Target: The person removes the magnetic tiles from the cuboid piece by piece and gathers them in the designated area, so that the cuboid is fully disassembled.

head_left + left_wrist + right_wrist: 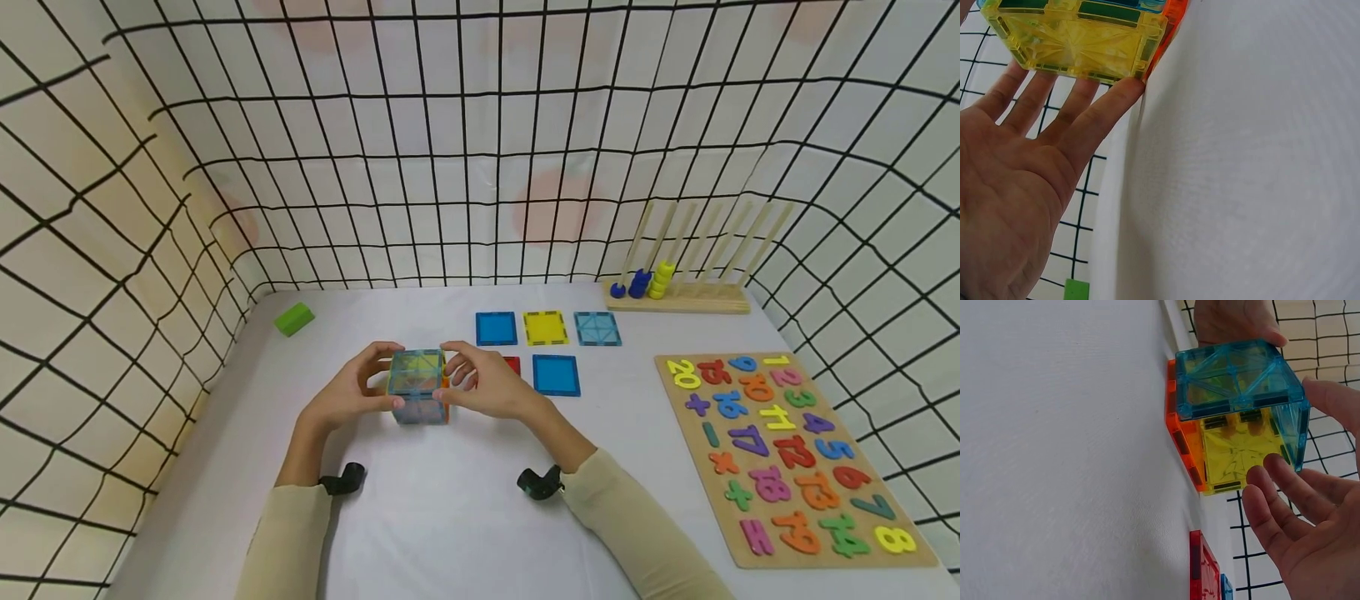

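A box of translucent magnetic tiles point(417, 383) stands on the white table between both hands. Its top and near side are blue, the bottom is orange and the left side yellow point(1085, 47). On the right it has no wall, so the yellow tile shows inside in the right wrist view. My left hand point(350, 387) holds the box across its left side, thumb at the near edge and fingertips along the far edge of the yellow tile. My right hand point(487, 382) spans the top blue tile point(1291, 434) between thumb and index finger; its other fingers hang before the opening.
Right of the box lie blue point(496, 328), yellow point(545, 327) and light blue tiles point(597, 328), another blue tile point(556, 375) and a red tile point(1204, 569). A green block point(294, 318), bead counting rack point(675, 305) and number board point(787, 467) sit farther out. Black netting point(480, 154) surrounds the table.
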### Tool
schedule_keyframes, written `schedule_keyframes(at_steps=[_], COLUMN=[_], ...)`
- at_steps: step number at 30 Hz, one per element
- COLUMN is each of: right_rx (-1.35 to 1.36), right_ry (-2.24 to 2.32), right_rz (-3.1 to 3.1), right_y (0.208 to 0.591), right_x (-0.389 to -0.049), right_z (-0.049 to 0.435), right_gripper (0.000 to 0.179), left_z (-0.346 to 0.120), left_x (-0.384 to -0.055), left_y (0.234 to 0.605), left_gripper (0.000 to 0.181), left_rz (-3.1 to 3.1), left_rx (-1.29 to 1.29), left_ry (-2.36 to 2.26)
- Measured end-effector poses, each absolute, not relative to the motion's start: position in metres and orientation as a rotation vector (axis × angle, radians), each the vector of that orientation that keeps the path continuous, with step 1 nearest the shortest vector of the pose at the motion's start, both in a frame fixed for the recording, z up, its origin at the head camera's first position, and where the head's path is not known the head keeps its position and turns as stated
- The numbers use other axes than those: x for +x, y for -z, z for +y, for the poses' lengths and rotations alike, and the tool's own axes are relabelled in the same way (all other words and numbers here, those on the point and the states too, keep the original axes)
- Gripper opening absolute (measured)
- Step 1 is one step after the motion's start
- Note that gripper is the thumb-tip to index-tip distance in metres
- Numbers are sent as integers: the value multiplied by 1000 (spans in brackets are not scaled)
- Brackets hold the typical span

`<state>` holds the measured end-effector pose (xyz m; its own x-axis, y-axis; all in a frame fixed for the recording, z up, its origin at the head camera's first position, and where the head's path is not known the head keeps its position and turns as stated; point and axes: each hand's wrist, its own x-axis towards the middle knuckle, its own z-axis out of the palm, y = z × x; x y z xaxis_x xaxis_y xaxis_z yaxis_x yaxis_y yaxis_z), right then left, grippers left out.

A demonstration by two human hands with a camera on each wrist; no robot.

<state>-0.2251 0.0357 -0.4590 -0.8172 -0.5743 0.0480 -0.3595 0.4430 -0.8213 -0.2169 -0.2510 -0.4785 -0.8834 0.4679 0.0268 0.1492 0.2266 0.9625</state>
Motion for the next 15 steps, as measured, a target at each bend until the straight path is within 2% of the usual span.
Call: schedule_keyframes(at_steps=[15], right_rx=[-831], right_ry=[1325], right_rz=[2440], right_y=[452], right_x=[-225], right_z=[23], right_gripper=[78], left_z=[-250], left_x=[-217], left_y=[479], left_gripper=[78], left_rz=[2242], left_rx=[582], left_ry=[-1696])
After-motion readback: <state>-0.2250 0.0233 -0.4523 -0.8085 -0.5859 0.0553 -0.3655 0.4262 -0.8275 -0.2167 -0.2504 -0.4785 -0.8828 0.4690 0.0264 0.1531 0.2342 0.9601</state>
